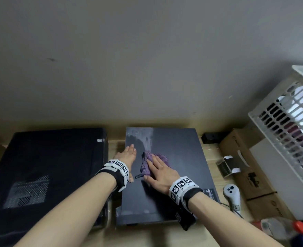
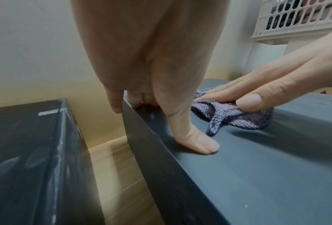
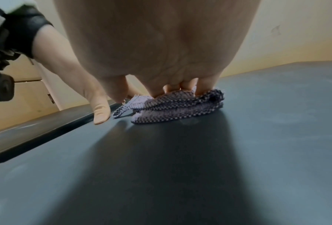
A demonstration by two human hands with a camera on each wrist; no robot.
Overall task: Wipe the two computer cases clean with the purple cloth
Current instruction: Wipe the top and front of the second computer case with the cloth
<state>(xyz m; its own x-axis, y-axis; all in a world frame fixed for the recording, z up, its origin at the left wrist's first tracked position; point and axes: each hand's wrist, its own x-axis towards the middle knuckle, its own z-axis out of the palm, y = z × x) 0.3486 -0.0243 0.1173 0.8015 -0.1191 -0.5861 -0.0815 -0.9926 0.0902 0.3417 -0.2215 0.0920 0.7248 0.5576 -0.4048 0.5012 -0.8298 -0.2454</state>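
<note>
Two dark computer cases lie flat on a wooden floor: a black one (image 1: pixel 49 168) on the left and a grey one (image 1: pixel 173 175) on the right, with a pale dusty smear at its far left corner. A crumpled purple cloth (image 1: pixel 156 160) (image 2: pixel 236 115) (image 3: pixel 178 106) lies on the grey case (image 2: pixel 267 175) (image 3: pixel 180 167). My right hand (image 1: pixel 161 173) (image 3: pixel 161 60) presses flat on the cloth with straight fingers. My left hand (image 1: pixel 127 155) (image 2: pixel 151 76) rests flat on the grey case's left edge, thumb on top, little finger over the side.
A white slotted basket (image 1: pixel 286 132) stands at the right on cardboard boxes (image 1: pixel 250 168). A white controller (image 1: pixel 232 195) and a plastic bottle with a red cap (image 1: pixel 286 229) lie near the case's right side. A narrow floor gap (image 2: pixel 119 167) separates the black case (image 2: pixel 32 159) from the grey one.
</note>
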